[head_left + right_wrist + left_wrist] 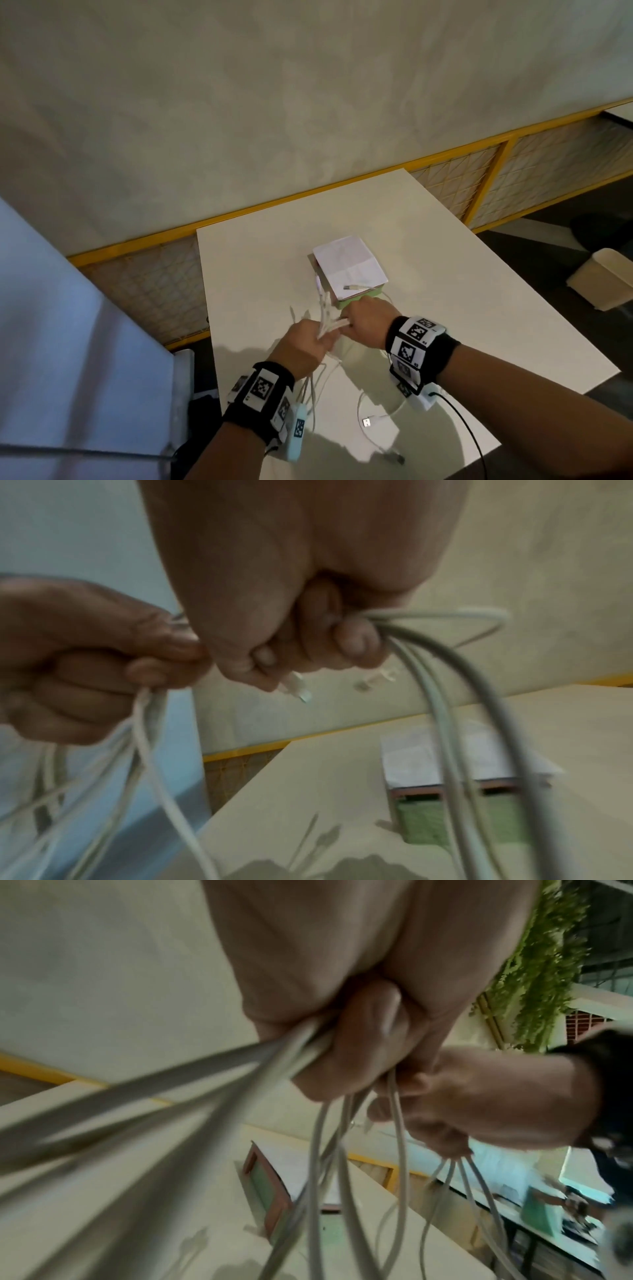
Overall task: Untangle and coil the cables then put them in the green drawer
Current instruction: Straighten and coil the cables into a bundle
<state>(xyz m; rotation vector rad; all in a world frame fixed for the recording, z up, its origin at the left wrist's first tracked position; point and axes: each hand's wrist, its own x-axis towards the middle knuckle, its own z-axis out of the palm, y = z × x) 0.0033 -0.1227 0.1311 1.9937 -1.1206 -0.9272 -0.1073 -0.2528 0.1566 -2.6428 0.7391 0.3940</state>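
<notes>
Head view: a bundle of white cables [327, 320] is gripped above the table [445, 274] by both hands, the left hand [303, 346] and right hand [366, 320] touching, fingers curled around the strands. Just beyond them the green drawer [356, 298] is seen, with a loose USB plug [367, 422] lying nearer on the table.

Drawer box [349, 270] behind hands [337, 330]

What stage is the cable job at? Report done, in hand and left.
Done: nothing coiled or stored; the green drawer shows no cables inside. In hand: left hand and right hand both grip the white cables, pulling them apart above the table. Left: a USB plug and loops lie loose; one plug rests on the drawer unit's top.
</notes>
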